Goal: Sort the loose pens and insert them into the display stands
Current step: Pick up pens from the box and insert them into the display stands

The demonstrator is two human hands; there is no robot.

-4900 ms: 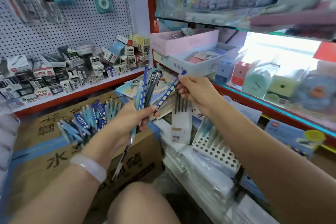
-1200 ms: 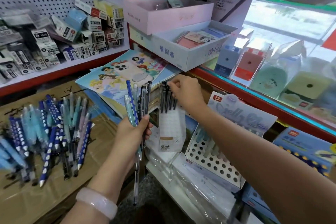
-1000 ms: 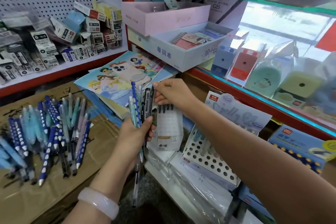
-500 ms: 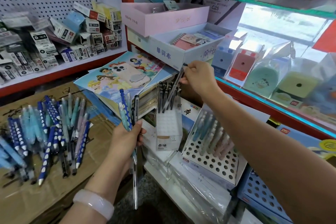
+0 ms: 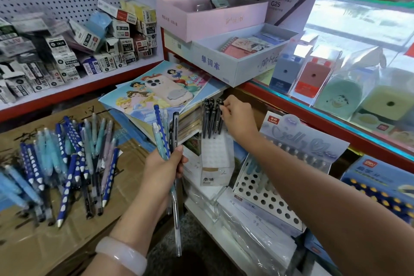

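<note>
My left hand [image 5: 164,169] grips a small bunch of pens [image 5: 166,134]: a dark blue dotted one, a pale blue one and a black-capped clear one, tips pointing down. My right hand [image 5: 239,119] pinches the top of a black pen [image 5: 219,116] standing among several black pens in a clear display stand [image 5: 216,159]. A white perforated stand [image 5: 267,199] with pastel pens sits to the right of it. A heap of loose blue and pastel pens [image 5: 67,163] lies on a cardboard box [image 5: 56,237] at the left.
Colouring books [image 5: 156,89] with a phone on top lie behind the clear stand. A pale blue tray [image 5: 233,67] and a pink box [image 5: 201,20] sit on the red-edged shelf. Small refill boxes [image 5: 78,51] crowd the left shelf. Sharpeners [image 5: 313,76] fill the glass shelf at the right.
My right hand has brought the black pen it held tilted above the clear stand down into it, upright among the others. My left hand's bunch is one pen smaller than a second ago.
</note>
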